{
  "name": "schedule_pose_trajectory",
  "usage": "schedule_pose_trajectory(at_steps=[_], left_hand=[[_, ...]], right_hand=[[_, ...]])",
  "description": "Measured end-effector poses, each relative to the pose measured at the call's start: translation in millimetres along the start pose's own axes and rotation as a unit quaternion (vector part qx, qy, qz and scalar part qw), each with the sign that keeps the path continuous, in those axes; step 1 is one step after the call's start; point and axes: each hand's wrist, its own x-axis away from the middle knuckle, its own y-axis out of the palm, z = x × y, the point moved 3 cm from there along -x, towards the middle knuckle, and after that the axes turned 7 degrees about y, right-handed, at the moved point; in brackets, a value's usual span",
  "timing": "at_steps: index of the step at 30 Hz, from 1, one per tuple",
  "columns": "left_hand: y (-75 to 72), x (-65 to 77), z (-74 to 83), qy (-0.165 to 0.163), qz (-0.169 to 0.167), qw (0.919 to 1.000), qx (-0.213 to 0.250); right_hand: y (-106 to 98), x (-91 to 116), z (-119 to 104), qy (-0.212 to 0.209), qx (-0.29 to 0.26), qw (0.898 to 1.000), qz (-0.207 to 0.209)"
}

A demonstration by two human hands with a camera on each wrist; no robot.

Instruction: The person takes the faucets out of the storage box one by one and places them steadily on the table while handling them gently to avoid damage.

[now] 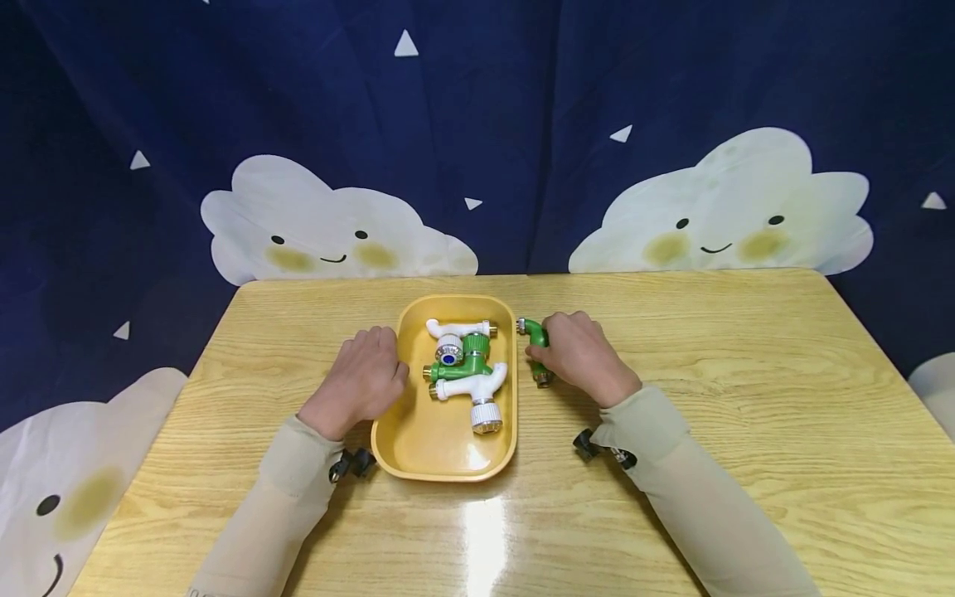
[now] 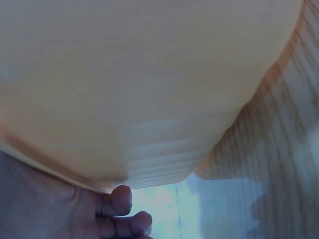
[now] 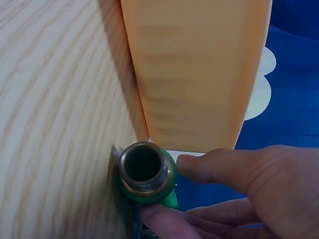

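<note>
My left hand (image 1: 361,377) grips the left rim of a yellow plastic tray (image 1: 448,475), thumb at its inner side. In the left wrist view curled fingers (image 2: 120,200) show right under the rim. Inside the tray lie a white tap (image 1: 466,330) at the far end, a green tap (image 1: 470,365) in the middle and another white tap (image 1: 477,386) nearer me. To the right of the tray, my right hand (image 1: 582,352) pinches a second green tap (image 1: 537,336) between thumb and fingers. Its threaded metal end (image 3: 143,167) faces the right wrist camera, close over the table.
The wooden table (image 1: 716,398) runs out on both sides of the tray. Behind it hangs a dark blue curtain (image 1: 485,99) with printed clouds. Small black wrist cameras (image 1: 585,445) sit at both sleeves.
</note>
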Motion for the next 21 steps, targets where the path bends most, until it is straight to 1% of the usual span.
schedule_pose_trajectory(at_steps=[5, 12, 21], left_hand=[[-0.6, 0.1, 0.1, 0.000, 0.001, 1.0000, -0.001], [-1.1, 0.2, 1.0, 0.001, 0.001, 1.0000, -0.004], [-1.4, 0.5, 0.8, 0.004, 0.000, 1.0000, -0.002]], right_hand=[[-3.7, 2.1, -0.5, -0.003, -0.001, 1.000, 0.002], [-8.5, 4.8, -0.7, 0.002, -0.006, 1.000, -0.001], [-14.1, 5.8, -2.3, -0.010, 0.015, 1.000, 0.020]])
